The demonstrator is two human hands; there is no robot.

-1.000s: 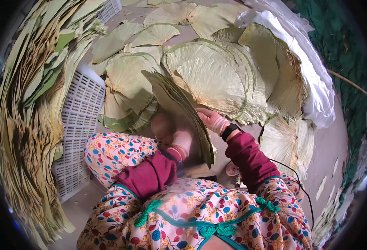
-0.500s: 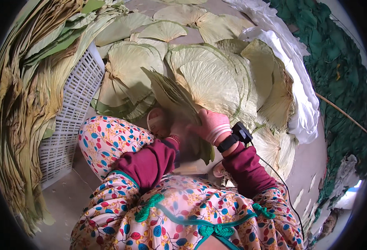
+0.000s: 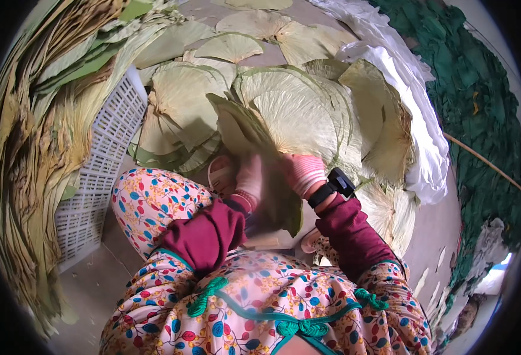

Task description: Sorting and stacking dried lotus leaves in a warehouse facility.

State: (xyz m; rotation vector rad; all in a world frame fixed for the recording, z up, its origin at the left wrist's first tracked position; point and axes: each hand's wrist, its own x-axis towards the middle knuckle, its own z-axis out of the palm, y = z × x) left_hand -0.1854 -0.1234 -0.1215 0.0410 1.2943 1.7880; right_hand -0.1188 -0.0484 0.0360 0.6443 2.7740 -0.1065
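Observation:
In front of my body stands a folded bundle of dried lotus leaves (image 3: pixel 241 123), pale green-brown, its layers pressed together and its lower end hanging between my forearms. My right hand (image 3: pixel 303 173), in a pink-and-white striped glove, is closed round the bundle's right edge. My left hand (image 3: pixel 250 176), gloved in pink, lies against the bundle's lower left side; its fingers are blurred and partly lost against the leaves. Just beyond the bundle, a stack of large round dried lotus leaves (image 3: pixel 299 112) lies spread on the floor.
A white plastic basket (image 3: pixel 104 154) on the left is heaped with long, folded dried leaves (image 3: pixel 33 154). White sheeting (image 3: pixel 423 118) and dark green cloth (image 3: pixel 479 106) lie to the right, with a thin stick (image 3: pixel 482 158). A black device (image 3: pixel 342 182) with a cable sits on my right wrist.
My left hand has moved up and slightly left along the bundle. The bundle has shifted a little, and my right hand keeps its hold on the edge.

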